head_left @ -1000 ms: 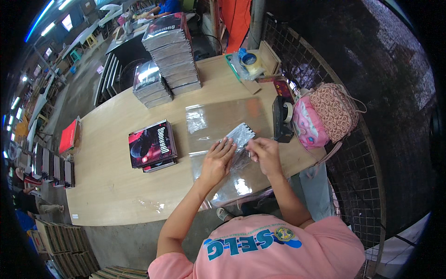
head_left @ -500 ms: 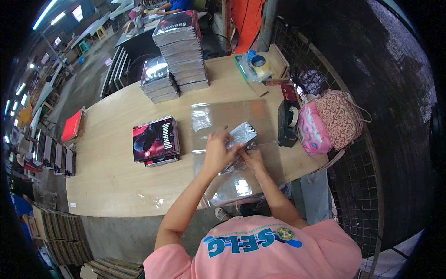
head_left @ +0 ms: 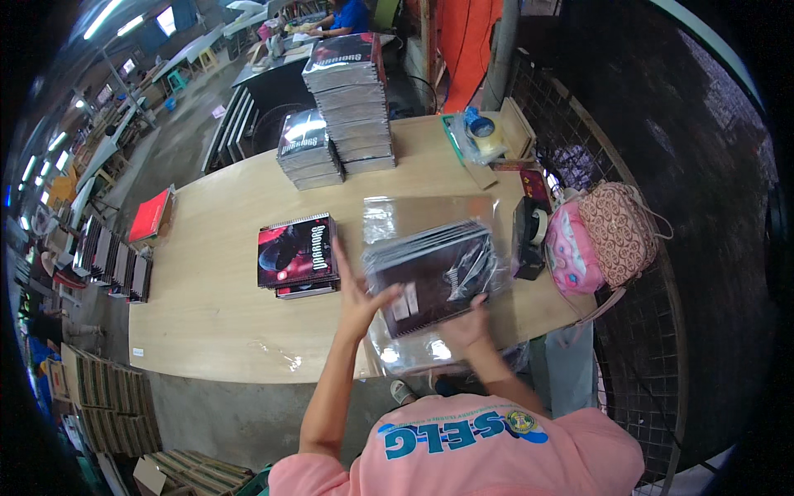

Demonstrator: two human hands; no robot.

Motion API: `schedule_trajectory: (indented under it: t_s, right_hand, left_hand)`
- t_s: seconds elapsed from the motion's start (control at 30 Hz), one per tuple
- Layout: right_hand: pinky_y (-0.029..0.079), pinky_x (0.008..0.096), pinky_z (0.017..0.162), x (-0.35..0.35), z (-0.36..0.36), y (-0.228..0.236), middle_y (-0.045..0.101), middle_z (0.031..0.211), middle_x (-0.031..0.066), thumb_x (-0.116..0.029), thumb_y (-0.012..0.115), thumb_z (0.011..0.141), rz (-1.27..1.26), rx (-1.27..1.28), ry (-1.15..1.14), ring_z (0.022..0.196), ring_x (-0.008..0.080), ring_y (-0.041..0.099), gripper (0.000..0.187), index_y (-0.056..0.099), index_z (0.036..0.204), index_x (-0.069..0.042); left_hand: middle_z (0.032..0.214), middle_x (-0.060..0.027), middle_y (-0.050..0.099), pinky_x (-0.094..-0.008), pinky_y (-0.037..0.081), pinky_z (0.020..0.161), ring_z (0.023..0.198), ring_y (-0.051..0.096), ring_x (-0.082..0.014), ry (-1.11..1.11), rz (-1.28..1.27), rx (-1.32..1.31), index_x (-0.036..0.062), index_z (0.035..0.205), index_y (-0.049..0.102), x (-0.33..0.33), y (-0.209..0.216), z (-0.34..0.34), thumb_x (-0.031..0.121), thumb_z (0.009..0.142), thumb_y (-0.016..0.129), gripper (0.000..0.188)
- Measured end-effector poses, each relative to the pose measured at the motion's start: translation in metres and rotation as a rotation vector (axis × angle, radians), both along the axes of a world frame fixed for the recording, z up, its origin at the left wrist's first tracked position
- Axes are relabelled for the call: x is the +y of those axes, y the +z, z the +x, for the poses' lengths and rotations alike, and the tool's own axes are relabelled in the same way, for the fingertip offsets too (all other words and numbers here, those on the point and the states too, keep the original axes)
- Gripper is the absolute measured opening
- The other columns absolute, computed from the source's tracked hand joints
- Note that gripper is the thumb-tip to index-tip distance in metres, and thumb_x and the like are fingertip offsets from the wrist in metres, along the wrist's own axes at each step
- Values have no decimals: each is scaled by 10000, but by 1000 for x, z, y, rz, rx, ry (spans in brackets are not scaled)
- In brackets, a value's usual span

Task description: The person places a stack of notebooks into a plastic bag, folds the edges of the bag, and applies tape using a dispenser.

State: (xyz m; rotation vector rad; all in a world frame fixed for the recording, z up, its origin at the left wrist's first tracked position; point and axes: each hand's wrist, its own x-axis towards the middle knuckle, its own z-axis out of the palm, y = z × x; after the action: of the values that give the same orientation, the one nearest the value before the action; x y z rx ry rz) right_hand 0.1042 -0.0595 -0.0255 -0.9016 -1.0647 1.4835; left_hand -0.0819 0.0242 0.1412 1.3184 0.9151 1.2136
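Notebook stack: long axis 8-to-2 o'clock, layered edges toward 11 | left hand: fingers splayed, thumb touching stack | right hand: at 5 o'clock edge, grip cannot be told

The person's bare right hand is a smear below the dark, shiny stack of spiral books, so its fingers can't be counted. The bare left hand is a bit fuzzy too, and some of its fingers can't be told apart. The stack hides much of the clear plastic sheet under it. One lower black-and-red spiral book shows only its edge beneath another. The lower edge cuts off the pink shirt. The blue-shirted worker is cut off at the top.
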Motion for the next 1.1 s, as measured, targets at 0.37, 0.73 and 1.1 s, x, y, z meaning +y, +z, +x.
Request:
schedule_trajectory:
  t_s: [0.37, 0.73, 1.1]
  right_hand:
    - [361, 417, 1099, 5, 53, 49, 471, 1399, 151, -266, 957, 534, 289, -586, -297, 1281, 282, 483, 1010, 427, 1366, -50]
    - [237, 466, 1174, 29, 118, 128, 378, 1466, 184, -452, 913, 523, 752, -482, -353, 1428, 346, 271, 1050, 413, 1360, -62]
    - [354, 405, 1090, 15, 37, 28, 425, 1434, 179, -629, 865, 481, 353, -396, -369, 1310, 303, 437, 1227, 367, 1425, -25]
  left_hand:
    - [1488, -229, 358, -520, 251, 1156, 1425, 299, -315, 30, 451, 166, 105, 1487, 272, -15, -76, -19, 421, 519, 920, 1206]
    - [1511, -165, 341, -513, 210, 1187, 1405, 351, -297, -164, 465, -46, 95, 1354, 466, 19, 49, -78, 397, 523, 902, 987]
    - [1406, -176, 339, -419, 381, 1085, 1328, 375, -293, 18, 192, 227, 64, 1421, 282, -33, -118, -13, 273, 490, 970, 1176]
